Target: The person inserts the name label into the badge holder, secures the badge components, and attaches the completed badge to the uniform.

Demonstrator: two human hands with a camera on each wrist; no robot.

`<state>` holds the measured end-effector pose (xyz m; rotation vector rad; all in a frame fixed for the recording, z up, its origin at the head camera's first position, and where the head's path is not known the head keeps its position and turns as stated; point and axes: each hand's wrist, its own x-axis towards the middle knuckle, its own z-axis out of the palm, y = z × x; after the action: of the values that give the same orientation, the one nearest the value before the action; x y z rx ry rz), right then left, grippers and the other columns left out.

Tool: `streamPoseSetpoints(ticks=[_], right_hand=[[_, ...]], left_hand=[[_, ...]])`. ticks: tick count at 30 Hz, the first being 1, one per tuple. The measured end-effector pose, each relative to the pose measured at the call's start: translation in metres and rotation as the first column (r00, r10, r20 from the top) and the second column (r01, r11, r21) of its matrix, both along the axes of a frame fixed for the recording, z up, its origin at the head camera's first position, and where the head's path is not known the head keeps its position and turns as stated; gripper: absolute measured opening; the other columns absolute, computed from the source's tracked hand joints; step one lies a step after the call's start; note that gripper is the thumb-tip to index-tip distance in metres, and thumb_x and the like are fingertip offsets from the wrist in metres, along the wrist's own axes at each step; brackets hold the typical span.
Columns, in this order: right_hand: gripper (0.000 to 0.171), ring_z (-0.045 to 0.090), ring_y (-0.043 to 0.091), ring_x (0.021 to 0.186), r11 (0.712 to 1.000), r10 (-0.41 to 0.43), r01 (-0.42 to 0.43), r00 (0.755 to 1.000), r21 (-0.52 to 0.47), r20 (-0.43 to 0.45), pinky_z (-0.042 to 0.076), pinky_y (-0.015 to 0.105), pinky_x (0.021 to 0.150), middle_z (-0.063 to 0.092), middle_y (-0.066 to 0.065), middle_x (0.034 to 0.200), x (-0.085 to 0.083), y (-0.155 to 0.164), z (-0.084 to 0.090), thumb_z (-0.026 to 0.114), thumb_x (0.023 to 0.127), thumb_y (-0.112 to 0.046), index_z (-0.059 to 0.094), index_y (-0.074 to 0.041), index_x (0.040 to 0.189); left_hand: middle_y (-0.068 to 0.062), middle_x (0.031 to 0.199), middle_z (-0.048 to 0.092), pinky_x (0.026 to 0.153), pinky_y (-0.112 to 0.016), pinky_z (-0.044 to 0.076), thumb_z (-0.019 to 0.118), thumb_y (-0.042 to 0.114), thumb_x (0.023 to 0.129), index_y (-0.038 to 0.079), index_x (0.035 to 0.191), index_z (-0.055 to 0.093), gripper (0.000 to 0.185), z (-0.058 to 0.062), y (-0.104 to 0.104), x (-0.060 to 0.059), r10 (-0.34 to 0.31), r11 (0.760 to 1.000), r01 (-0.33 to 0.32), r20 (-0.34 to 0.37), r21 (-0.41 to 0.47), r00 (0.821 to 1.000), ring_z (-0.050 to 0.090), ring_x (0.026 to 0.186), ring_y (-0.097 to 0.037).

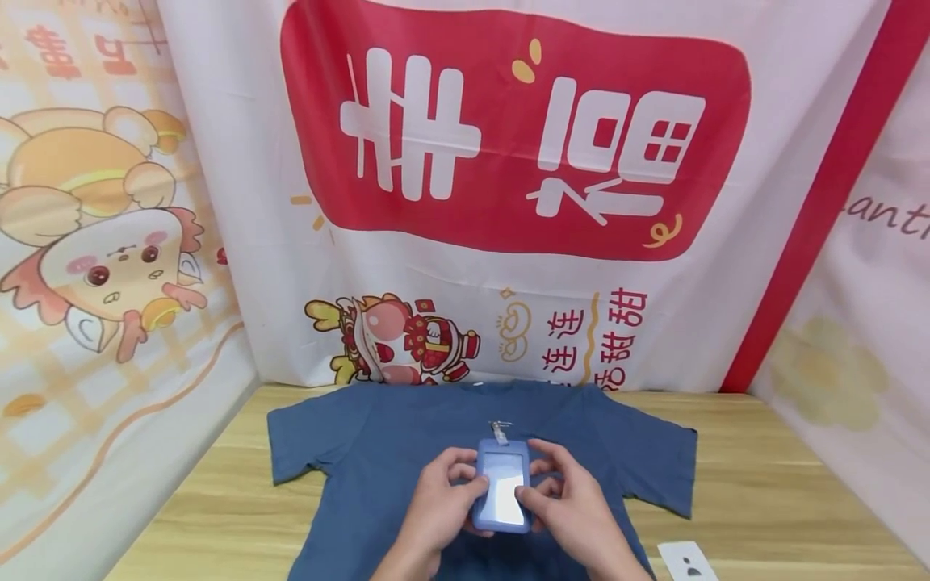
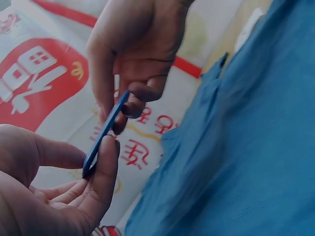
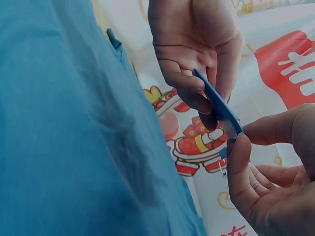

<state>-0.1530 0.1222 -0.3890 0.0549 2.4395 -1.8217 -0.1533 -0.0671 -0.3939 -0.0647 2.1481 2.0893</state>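
Observation:
A blue badge holder [image 1: 501, 490] with a clear window and a metal clip [image 1: 499, 428] on top is held above a blue T-shirt [image 1: 378, 452] spread on the wooden table [image 1: 756, 476]. My left hand [image 1: 439, 504] pinches its left edge between thumb and fingers. My right hand [image 1: 567, 500] pinches its right edge. The left wrist view shows the badge holder [image 2: 103, 132] edge-on between both hands, and the right wrist view shows the same badge holder [image 3: 216, 103] with the T-shirt [image 3: 74, 137] below.
A small white card [image 1: 686, 560] lies on the table at the front right, beside the shirt. Printed banners [image 1: 508, 186] wall in the table at the back and on both sides.

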Motion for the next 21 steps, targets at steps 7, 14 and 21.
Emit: streamPoseSetpoints(ticks=[7, 14, 21], right_hand=[[0.076, 0.069, 0.017, 0.085, 0.999, 0.002, -0.003, 1.0, 0.035, 0.011, 0.06, 0.037, 0.068, 0.065, 0.017, 0.132, -0.002, -0.017, -0.011, 0.081, 0.093, -0.011, 0.046, -0.006, 0.16], [0.076, 0.067, 0.017, 0.083, 0.998, 0.058, -0.056, 0.997, 0.039, -0.042, 0.06, 0.036, 0.066, 0.064, 0.018, 0.128, -0.002, -0.019, -0.023, 0.081, 0.091, -0.008, 0.047, -0.001, 0.159], [0.076, 0.067, 0.018, 0.085, 0.999, 0.043, -0.043, 0.999, -0.025, 0.009, 0.06, 0.037, 0.069, 0.063, 0.017, 0.129, -0.002, -0.013, -0.018, 0.081, 0.091, -0.008, 0.048, -0.003, 0.159]], left_hand=[[-0.015, 0.112, 0.073, 0.061, -0.044, 0.068, 0.064, 0.006, 0.106, -0.001, 0.146, 0.055, 0.041, -0.008, -0.01, -0.003, 0.025, 0.999, -0.025, 0.006, 0.027, 1.0, 0.074, 0.074, -0.02], [-0.013, 0.109, 0.075, 0.062, -0.046, 0.068, 0.065, 0.003, 0.104, -0.004, 0.144, 0.054, 0.042, -0.015, -0.011, -0.006, 0.043, 0.998, -0.045, 0.044, 0.044, 0.998, 0.074, 0.076, -0.019], [-0.011, 0.107, 0.076, 0.065, -0.044, 0.068, 0.068, 0.006, 0.103, -0.005, 0.146, 0.053, 0.046, -0.013, -0.011, -0.01, 0.004, 0.999, -0.008, 0.09, 0.037, 0.996, 0.072, 0.077, -0.019]])
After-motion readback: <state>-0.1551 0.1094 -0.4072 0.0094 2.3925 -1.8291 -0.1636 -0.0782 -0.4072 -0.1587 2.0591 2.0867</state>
